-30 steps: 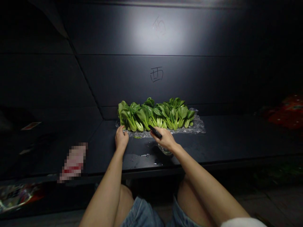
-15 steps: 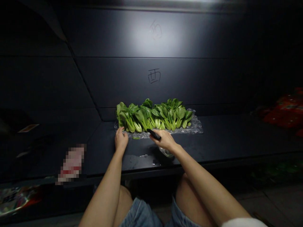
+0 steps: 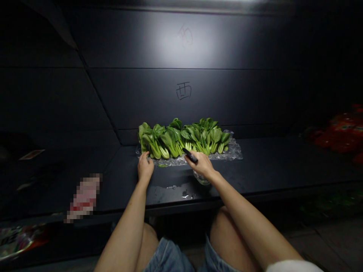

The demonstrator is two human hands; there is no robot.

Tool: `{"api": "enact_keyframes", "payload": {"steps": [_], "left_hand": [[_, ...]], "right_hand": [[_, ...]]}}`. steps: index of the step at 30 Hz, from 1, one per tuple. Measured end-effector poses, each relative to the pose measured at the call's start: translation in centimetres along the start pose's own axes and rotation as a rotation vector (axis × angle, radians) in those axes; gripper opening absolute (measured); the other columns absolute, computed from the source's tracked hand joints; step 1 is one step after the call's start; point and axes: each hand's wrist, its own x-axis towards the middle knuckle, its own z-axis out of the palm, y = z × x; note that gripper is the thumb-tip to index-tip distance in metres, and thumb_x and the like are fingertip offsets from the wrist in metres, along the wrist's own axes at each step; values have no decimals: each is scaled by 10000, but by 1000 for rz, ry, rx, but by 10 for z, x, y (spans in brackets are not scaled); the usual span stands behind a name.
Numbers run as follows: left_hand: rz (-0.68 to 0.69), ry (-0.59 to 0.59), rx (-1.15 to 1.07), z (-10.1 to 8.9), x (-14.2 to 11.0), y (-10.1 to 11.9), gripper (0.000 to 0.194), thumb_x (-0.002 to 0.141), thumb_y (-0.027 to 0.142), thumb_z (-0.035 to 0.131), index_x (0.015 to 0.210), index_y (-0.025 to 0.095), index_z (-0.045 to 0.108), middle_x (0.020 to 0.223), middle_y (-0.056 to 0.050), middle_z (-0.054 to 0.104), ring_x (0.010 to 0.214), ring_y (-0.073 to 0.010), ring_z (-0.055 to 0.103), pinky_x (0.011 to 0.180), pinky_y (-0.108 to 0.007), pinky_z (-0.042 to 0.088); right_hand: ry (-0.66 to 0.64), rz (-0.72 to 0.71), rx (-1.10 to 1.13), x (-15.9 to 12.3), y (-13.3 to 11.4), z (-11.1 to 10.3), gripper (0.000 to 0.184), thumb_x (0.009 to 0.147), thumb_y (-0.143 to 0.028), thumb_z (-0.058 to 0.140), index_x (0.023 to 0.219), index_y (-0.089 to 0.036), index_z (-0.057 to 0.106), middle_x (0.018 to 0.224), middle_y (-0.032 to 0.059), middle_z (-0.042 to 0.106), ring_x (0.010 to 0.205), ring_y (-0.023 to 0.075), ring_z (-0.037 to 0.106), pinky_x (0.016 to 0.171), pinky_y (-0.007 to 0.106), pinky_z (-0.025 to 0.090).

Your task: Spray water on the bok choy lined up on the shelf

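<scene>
Heads of bok choy (image 3: pixel 170 140) lie in a row on clear plastic film (image 3: pixel 236 149), their leaves toward the back wall and pale stems toward me. My left hand (image 3: pixel 145 166) rests at the row's left end, touching the film's edge, fingers loosely bent and apart. In my right hand (image 3: pixel 202 164) is a spray bottle with a black head (image 3: pixel 190 155) and a clear body (image 3: pixel 202 178). Its nozzle points at the stems, right of the middle of the row. My palm hides part of the bottle.
The dark shelf (image 3: pixel 170 175) has water drops near its front edge. Behind it stands a dark panel wall (image 3: pixel 136 94) with a drawn character. Red packages (image 3: pixel 338 132) lie at far right, a blurred-out flat item (image 3: pixel 85 198) at left, and a colourful package (image 3: pixel 19 238) lower left.
My right hand has shifted slightly right and up with the spray bottle. The left hand has stayed in place, and the bok choy lie as before.
</scene>
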Motion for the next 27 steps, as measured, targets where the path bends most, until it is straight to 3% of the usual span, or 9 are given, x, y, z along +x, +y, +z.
{"api": "enact_keyframes", "payload": {"steps": [20,27], "left_hand": [[45,10,-24,6,-2,7,442,790,124,458,1197,140,629,1321,-158,609,1284,-257,538,1151,-405,377],[70,32,-32,9,-3,8,422,799,128,451,1178,155,635,1304,-141,621,1284,-251,539,1153,-411,373]], "right_hand": [[228,-98,247,9,8,-5,308,958,-436,458,894,-188,630,829,63,689,756,188,634,674,246,412],[236,-78,169,8,11,-5,309,959,-430,465,833,-196,623,772,49,672,703,179,608,641,244,383]]}}
